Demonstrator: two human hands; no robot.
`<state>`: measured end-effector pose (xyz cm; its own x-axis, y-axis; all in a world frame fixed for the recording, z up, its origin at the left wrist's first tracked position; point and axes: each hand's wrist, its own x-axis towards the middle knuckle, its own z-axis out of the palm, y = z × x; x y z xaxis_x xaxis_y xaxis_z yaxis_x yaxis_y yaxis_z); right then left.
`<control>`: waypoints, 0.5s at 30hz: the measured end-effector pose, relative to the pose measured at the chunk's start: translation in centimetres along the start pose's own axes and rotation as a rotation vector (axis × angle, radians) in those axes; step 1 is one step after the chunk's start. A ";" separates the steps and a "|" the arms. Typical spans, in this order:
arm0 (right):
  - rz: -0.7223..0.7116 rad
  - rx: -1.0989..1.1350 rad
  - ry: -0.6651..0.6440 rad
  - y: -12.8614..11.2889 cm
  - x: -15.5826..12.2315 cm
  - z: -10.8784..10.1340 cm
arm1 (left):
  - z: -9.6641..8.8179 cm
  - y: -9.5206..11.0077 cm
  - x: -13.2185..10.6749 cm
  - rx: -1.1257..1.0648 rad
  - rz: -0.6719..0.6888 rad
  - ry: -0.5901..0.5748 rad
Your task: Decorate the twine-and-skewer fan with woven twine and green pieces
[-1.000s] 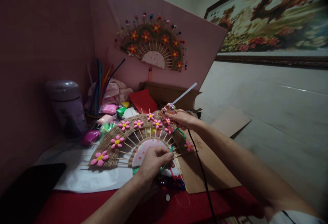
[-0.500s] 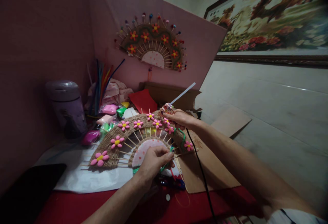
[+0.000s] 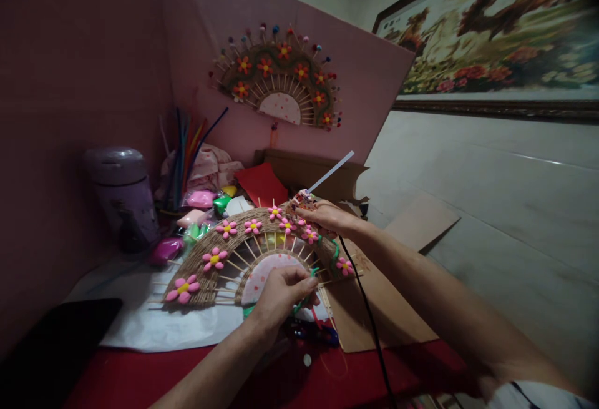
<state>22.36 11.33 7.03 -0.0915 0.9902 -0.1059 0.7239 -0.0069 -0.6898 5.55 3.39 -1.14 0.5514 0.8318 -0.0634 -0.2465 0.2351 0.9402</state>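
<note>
A fan-shaped craft (image 3: 206, 271) of wooden sticks and brown twine, dotted with pink clay flowers, lies on white paper (image 3: 140, 321). My left hand (image 3: 281, 296) is closed at the fan's base, pinching a green wire-like strand beside the pale dotted centre piece (image 3: 262, 275). My right hand (image 3: 330, 216) grips a glue gun (image 3: 304, 198) at the fan's upper right edge. A white glue stick (image 3: 332, 170) pokes out of the gun's back, and its black cord (image 3: 369, 321) trails down toward me.
A finished fan (image 3: 281, 78) hangs on the pink board behind. A purple lidded jar (image 3: 122, 193), coloured pipe cleaners (image 3: 185, 147), clay packets (image 3: 199, 200) and red paper (image 3: 262, 183) crowd the back left. Brown cardboard (image 3: 379, 309) lies at right on the red cloth. A dark object (image 3: 56, 346) sits near left.
My right hand with the glue gun has shifted slightly left along the fan's rim. My left hand stays at the fan's base.
</note>
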 end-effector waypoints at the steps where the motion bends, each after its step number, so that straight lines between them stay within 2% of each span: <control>1: 0.002 0.006 -0.007 -0.1 -0.1 0.0 | 0.0 0.0 0.0 0.002 0.002 -0.001; 7: 0.037 0.002 -0.020 -0.8 -0.4 0.0 | 0.1 0.1 -0.1 0.006 0.002 0.002; 15: 0.041 0.049 -0.026 -0.4 -0.1 0.0 | 0.1 0.2 -0.1 -0.004 0.008 -0.001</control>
<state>22.04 11.20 7.31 -0.0806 0.9850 -0.1524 0.6932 -0.0545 -0.7187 5.51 3.26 -0.95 0.5505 0.8330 -0.0556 -0.2537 0.2303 0.9395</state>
